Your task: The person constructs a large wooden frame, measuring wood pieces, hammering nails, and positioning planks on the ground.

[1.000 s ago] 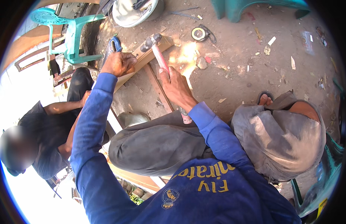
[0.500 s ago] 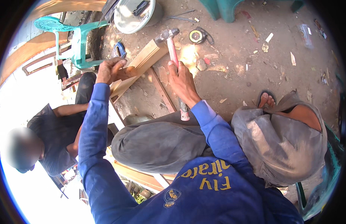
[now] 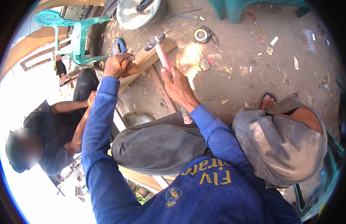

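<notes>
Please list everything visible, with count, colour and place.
Hammer: one, pink and grey, upper centre
Wooden beam: one, tan, upper centre
Wood strip: one, reddish brown, centre
Blue object: one, blue, left of beam
Bucket: one, pale grey, top
Tape measure: one, yellow and black, upper centre
Plastic chair: one, turquoise, upper left
Other plastic furniture: two, green, top right, lower right
Wood scraps: many, pale, right
Co-worker: one, black clothing, left
Legs: two, grey trousers, below
Left hand: one, blue-sleeved, near beam
Right hand: one, blue-sleeved, holding hammer

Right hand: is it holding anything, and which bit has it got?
Yes, the right hand holds a hammer, gripped around the middle of its handle.
</notes>
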`<state>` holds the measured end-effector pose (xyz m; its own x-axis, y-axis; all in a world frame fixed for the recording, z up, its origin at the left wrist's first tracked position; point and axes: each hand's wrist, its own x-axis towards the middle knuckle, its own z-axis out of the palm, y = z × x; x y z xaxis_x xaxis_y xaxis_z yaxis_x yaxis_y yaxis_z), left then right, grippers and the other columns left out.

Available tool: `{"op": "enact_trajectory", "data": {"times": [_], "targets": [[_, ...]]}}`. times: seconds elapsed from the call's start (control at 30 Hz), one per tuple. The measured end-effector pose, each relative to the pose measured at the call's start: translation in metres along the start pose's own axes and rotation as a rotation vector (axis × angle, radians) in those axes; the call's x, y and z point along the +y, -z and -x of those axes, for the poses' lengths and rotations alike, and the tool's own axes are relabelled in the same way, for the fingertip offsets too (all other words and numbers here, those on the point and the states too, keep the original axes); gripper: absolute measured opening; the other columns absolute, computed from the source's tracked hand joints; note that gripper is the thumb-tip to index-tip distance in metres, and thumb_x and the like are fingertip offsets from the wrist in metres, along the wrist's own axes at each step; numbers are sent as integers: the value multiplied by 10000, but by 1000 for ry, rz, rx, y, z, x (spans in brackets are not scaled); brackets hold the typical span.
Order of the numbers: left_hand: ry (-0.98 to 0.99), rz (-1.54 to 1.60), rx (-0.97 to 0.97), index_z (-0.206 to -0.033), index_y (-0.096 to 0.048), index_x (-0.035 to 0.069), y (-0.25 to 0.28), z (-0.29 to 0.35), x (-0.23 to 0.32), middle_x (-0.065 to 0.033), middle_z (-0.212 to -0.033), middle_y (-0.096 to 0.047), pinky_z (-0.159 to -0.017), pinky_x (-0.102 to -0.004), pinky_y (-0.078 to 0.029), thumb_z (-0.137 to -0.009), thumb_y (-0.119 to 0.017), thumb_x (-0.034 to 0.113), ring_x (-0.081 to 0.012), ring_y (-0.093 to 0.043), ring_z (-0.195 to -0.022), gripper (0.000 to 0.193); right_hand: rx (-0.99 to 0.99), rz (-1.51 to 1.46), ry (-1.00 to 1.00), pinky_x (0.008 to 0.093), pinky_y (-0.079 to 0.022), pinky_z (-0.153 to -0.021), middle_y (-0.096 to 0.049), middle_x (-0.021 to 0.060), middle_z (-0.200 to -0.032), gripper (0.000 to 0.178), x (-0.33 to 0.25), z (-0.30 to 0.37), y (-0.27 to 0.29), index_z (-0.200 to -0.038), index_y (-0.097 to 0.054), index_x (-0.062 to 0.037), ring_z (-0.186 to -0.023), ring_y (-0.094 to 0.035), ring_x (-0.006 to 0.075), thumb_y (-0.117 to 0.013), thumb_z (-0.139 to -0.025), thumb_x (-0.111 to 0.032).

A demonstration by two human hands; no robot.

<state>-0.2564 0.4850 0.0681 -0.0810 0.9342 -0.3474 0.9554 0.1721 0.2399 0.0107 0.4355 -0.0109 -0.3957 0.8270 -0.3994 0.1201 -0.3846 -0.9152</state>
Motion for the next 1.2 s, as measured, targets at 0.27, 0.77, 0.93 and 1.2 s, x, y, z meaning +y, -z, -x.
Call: {"op": "enact_trajectory", "data": {"times": [0.27,0.77,0.93,1.2], "targets": [[69,82,-34,-1058,-740,9,-1,1,0,-53,-650,-654,-587,-284,-506,-969,-685,228,-99,-611,-597,243,21,48,4,559,-516,-783,-649,354,-934,522,-1,-2,1,-1103,-553,92,-894,-647,519,-417,-1056,-409],[-124,-9,-87,-1016,-761,41,3,3,0,-126,-719,-699,-642,-322,-540,-936,-664,197,-177,-672,-633,201,-14,136,115,563,-502,-618,-618,263,-654,389,-16,-2,-8,-994,-538,29,-661,-644,489,-496,-1050,-354],[-169,-55,-51,-979,-780,70,4,6,-9,-127,-773,-719,-699,-364,-556,-905,-695,230,-257,-701,-704,196,167,-153,190,523,-460,-522,-580,243,-614,309,-57,13,1,-1009,-512,18,-589,-630,458,-524,-1050,-288],[-230,-100,-80,-952,-778,55,2,-3,8,-141,-783,-740,-674,-364,-576,-905,-647,157,-242,-735,-707,173,60,58,-50,542,-507,-655,-633,292,-759,392,-8,3,5,-993,-518,24,-738,-657,481,-475,-1056,-360]]}}
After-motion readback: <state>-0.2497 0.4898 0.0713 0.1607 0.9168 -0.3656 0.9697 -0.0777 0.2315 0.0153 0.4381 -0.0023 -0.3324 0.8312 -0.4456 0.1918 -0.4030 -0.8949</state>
